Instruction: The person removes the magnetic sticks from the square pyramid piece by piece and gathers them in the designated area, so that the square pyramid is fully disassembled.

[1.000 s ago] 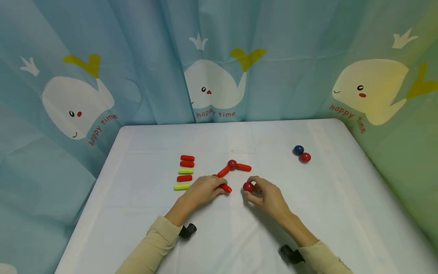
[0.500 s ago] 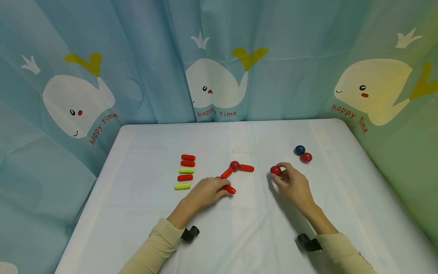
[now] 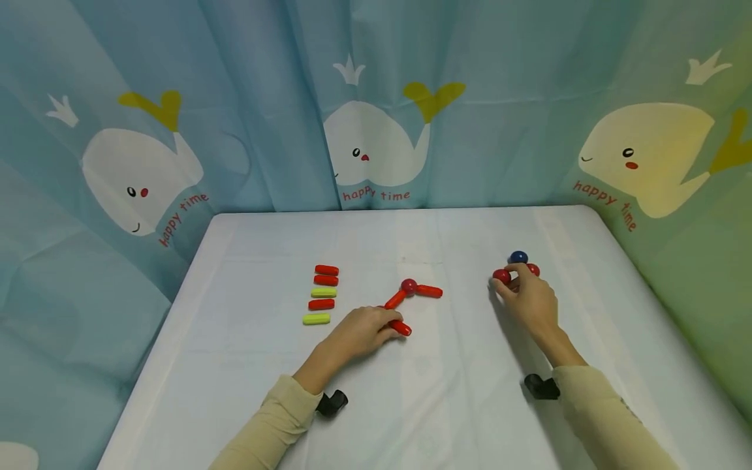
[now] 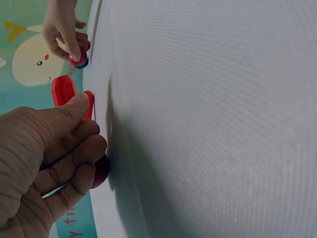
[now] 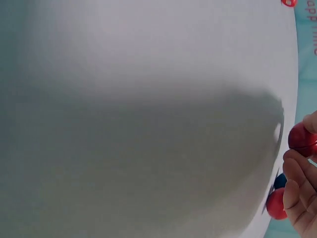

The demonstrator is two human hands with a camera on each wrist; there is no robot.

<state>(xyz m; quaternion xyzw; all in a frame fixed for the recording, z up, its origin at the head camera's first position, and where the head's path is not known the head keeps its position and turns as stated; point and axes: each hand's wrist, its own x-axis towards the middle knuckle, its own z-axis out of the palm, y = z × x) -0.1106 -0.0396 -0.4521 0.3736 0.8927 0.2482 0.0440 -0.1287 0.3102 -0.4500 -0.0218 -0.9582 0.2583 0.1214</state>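
Head view: fingers of the right hand [image 3: 533,303] pinch a red ball [image 3: 501,277], probably light, hard and slick, best held around its middle. Left wrist: the left hand [image 4: 52,153] pinches a stiff-looking red stick [image 4: 63,90] jutting past its thumb. Right wrist: blue ball [image 5: 280,181] just beyond the fingers.

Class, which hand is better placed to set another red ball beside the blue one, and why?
Probably the right hand: it pinches a red ball close to the blue ball. The left hand is farther away, holding a red stick.
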